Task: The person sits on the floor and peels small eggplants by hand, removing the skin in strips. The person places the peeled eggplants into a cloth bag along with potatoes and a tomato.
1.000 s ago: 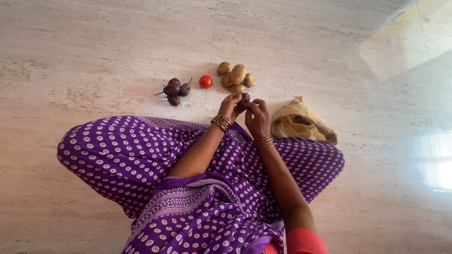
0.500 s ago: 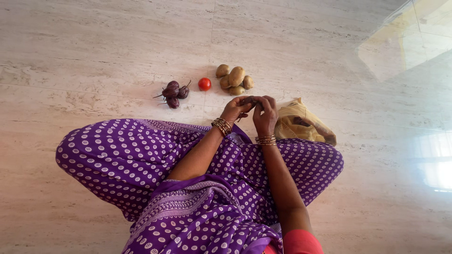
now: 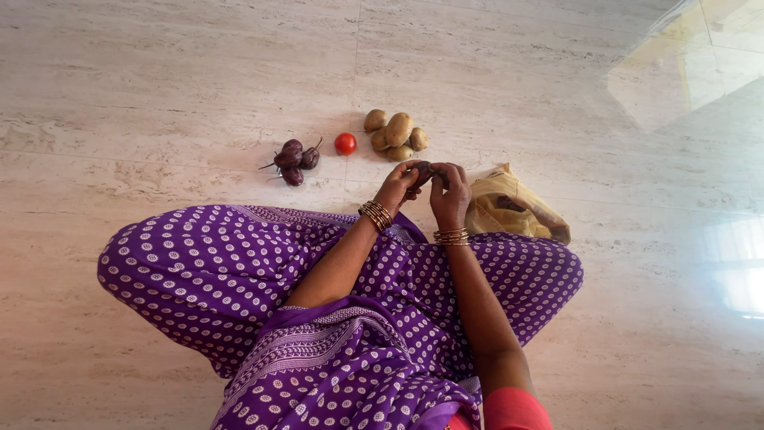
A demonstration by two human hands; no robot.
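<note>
Head view: both hands grip one small dark aubergine above the floor.
Left hand and right hand close their fingers round it, near the potatoes and bag.

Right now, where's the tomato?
Head view: the tomato lies on the floor, between the small eggplants on its left and the potato pile on its right.

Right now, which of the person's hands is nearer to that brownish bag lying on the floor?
The right hand. It sits just left of the brownish bag, almost beside its edge. The left hand is farther off, beyond the right one; both grip a small dark eggplant.
</note>
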